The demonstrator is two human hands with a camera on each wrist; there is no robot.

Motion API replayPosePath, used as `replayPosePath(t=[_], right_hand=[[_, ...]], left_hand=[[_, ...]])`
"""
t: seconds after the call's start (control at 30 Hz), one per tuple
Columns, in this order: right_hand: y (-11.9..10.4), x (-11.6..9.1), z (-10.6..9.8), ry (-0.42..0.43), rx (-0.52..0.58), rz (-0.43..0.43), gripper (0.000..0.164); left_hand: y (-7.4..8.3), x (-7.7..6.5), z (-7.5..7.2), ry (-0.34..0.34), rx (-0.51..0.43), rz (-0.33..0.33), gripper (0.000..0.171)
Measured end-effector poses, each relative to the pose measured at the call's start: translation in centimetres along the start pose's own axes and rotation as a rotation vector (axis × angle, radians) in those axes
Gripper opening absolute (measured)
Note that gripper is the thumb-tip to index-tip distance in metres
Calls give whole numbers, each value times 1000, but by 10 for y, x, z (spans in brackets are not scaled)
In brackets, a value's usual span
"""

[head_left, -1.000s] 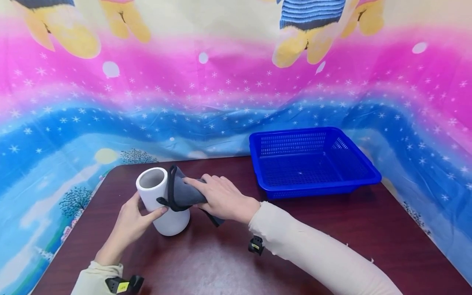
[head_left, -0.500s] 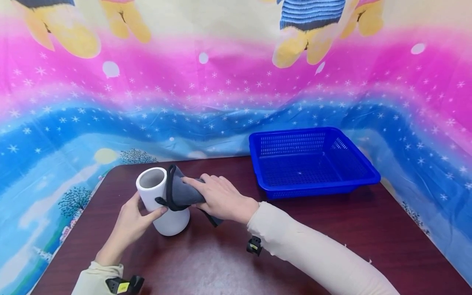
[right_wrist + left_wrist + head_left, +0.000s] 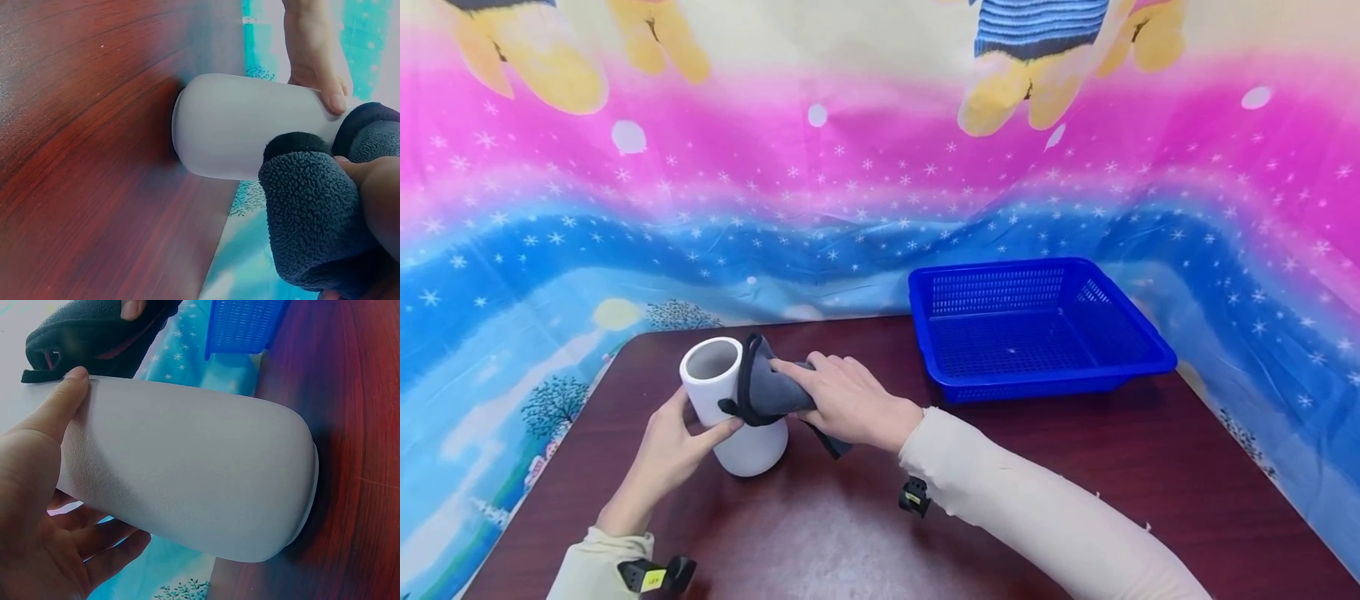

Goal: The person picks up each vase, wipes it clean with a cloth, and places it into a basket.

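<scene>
A white vase (image 3: 751,452) with a round open mouth and a wider lower body stands upright on the table. My left hand (image 3: 662,446) grips its upper part from the left, thumb on the near side and fingers round the back. In the left wrist view the smooth side of the vase (image 3: 200,469) shows between that hand and the tabletop. My right hand (image 3: 850,404) holds a folded grey cloth (image 3: 769,390) with black edging against the vase's right side, just below the rim. Seen from the right wrist, the cloth (image 3: 309,215) looks fluffy; most right-hand fingers are hidden there.
A blue perforated plastic basket (image 3: 1045,383) stands at the back right of the dark red-brown wooden table (image 3: 1000,492). Behind the table hangs a printed backdrop (image 3: 850,183) in pink and blue. Black wrist cameras sit at both cuffs.
The right hand and sleeve have shifted very slightly left, with the cloth still against the vase. The left hand and the vase keep their places.
</scene>
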State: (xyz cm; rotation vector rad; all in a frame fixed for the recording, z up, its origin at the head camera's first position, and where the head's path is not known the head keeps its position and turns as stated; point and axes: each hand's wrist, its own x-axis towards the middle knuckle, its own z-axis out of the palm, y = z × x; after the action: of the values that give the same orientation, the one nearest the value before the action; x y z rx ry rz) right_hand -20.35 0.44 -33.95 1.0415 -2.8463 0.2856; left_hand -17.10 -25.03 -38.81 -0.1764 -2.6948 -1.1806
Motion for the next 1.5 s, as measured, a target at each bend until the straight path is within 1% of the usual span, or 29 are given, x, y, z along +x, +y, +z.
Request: replayPosePath(t=[0.17, 0.33, 0.6, 0.97, 1.33, 1.5], right_hand=[[-2, 1, 2, -19, -31, 7, 71], [-3, 2, 5, -20, -55, 10, 71], [-2, 2, 8, -21, -53, 26, 70], [-2, 1, 21, -24, -69, 30, 69], [-4, 0, 22, -35, -46, 55, 69], [-4, -1, 25, -24, -47, 54, 68]], left_hand=[[0, 0, -1, -9, 3, 5, 73], [-1, 1, -1, -12, 8, 8, 73], [0, 3, 0, -23, 0, 9, 75], [-3, 2, 0, -13, 14, 13, 76], [-2, 0, 0, 4, 27, 13, 75], [-2, 0, 0, 4, 30, 14, 75]])
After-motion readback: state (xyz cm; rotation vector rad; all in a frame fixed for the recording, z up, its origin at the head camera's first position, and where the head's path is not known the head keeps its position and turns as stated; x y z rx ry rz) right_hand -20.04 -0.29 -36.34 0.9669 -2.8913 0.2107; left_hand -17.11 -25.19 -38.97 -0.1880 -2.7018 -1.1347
